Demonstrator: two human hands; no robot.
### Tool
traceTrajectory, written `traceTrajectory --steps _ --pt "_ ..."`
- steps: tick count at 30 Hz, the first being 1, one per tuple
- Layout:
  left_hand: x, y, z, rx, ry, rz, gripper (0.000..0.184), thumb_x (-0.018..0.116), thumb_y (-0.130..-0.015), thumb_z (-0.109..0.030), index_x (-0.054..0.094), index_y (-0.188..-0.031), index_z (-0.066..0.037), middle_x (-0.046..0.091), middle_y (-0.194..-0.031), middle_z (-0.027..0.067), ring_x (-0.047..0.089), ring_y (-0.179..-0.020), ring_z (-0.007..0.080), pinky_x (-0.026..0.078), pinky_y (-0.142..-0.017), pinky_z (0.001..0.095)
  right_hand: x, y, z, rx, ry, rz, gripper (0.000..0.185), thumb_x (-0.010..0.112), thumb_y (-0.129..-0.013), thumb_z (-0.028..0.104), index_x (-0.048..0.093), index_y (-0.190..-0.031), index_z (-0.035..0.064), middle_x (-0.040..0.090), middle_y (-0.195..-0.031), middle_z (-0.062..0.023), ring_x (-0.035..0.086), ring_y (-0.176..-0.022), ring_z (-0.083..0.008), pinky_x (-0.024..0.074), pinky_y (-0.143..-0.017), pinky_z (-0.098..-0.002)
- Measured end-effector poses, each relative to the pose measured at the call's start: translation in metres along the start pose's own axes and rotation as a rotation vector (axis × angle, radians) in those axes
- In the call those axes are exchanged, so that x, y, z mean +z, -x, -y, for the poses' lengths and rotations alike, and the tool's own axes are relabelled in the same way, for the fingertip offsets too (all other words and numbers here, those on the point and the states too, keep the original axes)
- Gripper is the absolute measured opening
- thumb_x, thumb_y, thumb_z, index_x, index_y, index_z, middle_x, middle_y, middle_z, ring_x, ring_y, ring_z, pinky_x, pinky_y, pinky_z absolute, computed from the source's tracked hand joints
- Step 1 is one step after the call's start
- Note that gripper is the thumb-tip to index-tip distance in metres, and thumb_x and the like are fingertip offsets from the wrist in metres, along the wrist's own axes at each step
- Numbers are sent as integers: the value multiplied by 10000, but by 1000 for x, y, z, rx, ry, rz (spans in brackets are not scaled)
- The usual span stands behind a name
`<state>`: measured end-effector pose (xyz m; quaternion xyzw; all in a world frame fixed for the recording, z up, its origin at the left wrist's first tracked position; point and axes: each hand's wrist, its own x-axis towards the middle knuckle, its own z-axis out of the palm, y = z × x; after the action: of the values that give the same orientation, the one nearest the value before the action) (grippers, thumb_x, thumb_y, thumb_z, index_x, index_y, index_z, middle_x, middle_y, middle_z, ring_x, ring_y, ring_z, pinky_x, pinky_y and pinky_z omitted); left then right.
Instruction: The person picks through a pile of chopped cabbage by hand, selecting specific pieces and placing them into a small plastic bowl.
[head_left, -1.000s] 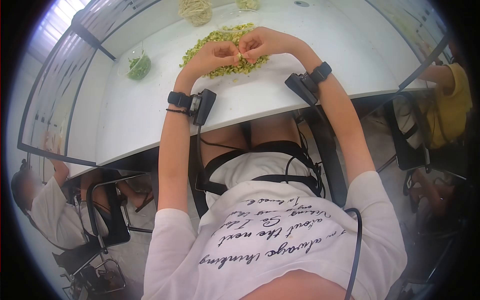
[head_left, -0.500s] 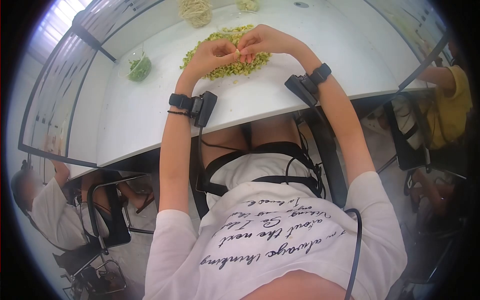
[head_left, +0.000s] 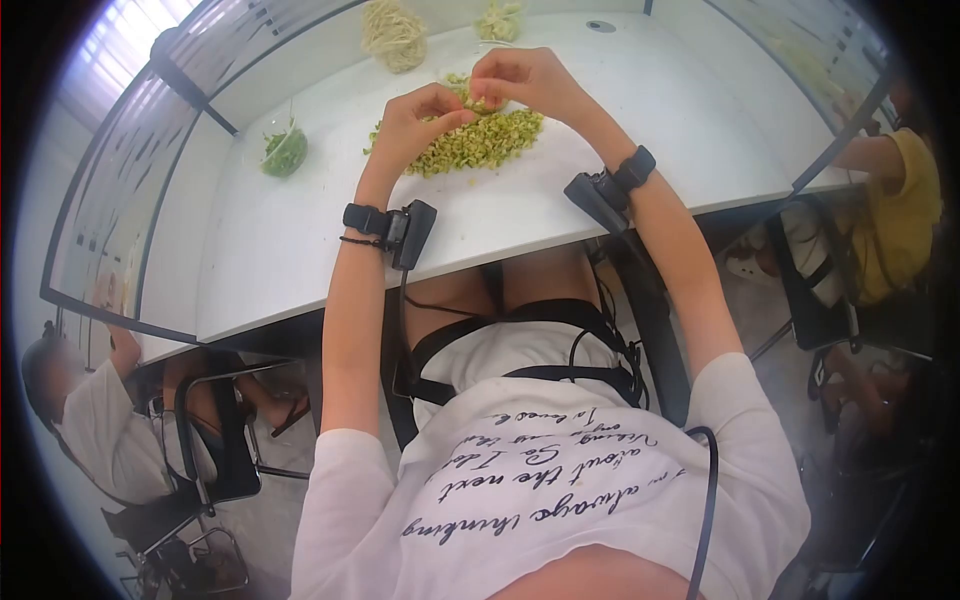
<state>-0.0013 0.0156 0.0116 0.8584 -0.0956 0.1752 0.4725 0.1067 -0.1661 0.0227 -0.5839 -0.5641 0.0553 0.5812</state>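
A loose pile of small chopped yellow-green pieces (head_left: 485, 142) lies spread on the white table. My left hand (head_left: 418, 120) is over the pile's left side, its fingers curled toward the thumb. Just up and to the right, my right hand (head_left: 525, 80) hovers over the far part of the pile with thumb and fingertips pinched together. The fingertips of the two hands are close but apart. Whatever either hand pinches is too small or too hidden to name.
Behind the pile sit a bundle of pale strands (head_left: 395, 38) and a clear container of pale green bits (head_left: 498, 20). A clear container with green pieces (head_left: 285, 152) stands at the left. Partition panels (head_left: 150, 170) edge the table; other people sit on both sides.
My hands have come slightly apart; before, their fingertips met around a small pale piece. The right hand is now a little farther over the pile. The view has shifted slightly.
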Motion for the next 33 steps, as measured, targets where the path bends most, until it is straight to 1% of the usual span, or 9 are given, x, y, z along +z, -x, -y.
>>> traceTrajectory --steps 3,7,10,13,19,20,23,27,33 --pt "1 -1 5 14 -45 -84 154 654 -844 -213 644 -856 -59 634 -744 -12 584 -745 68 437 -673 200 -2 -2 4 -30 255 -239 155 641 -836 153 644 -923 25 665 -770 -55 640 -712 -111 504 -654 -233" --pt "4 -3 6 -2 -135 -193 173 629 -859 -218 647 -859 -46 648 -742 2 578 -704 67 442 -675 213 -8 -11 -26 -202 401 -331 120 609 -831 123 650 -917 51 659 -914 -71 641 -818 -172 506 -705 -277" --pt "2 -3 9 7 -217 -211 178 614 -866 -204 647 -863 -29 656 -756 10 579 -703 70 446 -682 222 -11 -12 -36 -387 672 -190 104 585 -817 101 647 -898 82 619 -1001 -58 600 -909 -219 484 -784 -324" --pt "3 -4 13 43 -256 -201 178 599 -875 -188 645 -885 -17 657 -774 16 575 -713 74 448 -692 223 -9 -8 -34 -301 685 -219 100 581 -797 91 631 -883 104 587 -1005 -41 560 -951 -243 454 -833 -352" --pt "6 -3 16 97 -273 -234 130 572 -875 -126 635 -917 -21 655 -802 14 577 -729 84 455 -702 230 -4 0 -21 -362 744 -260 90 587 -796 100 606 -883 92 575 -941 -39 565 -905 -232 474 -769 -344" --pt "7 -3 18 99 -269 -239 117 557 -875 -104 628 -914 -19 653 -806 15 576 -719 85 459 -695 232 -3 0 -18 -402 773 -254 76 577 -803 99 596 -876 89 566 -903 -35 572 -859 -217 484 -717 -335" --pt "6 -2 20 135 -271 -225 113 562 -875 -107 622 -905 -15 648 -793 17 576 -706 88 460 -683 232 7 4 -4 -259 770 -147 90 586 -824 93 584 -914 87 571 -946 -37 590 -846 -217 489 -728 -314" --pt "8 -2 21 101 -286 -227 148 580 -873 -141 612 -881 4 640 -768 28 568 -681 92 458 -665 235 15 13 -11 -315 850 -41 94 573 -828 97 574 -922 99 563 -892 -21 583 -697 -190 482 -610 -307" --pt "9 0 22 90 -383 -209 163 599 -856 -177 615 -889 -18 634 -757 70 584 -680 150 464 -654 266 16 13 -15 -204 709 -65 117 554 -840 169 598 -911 87 619 -816 -53 595 -729 -250 483 -624 -351"
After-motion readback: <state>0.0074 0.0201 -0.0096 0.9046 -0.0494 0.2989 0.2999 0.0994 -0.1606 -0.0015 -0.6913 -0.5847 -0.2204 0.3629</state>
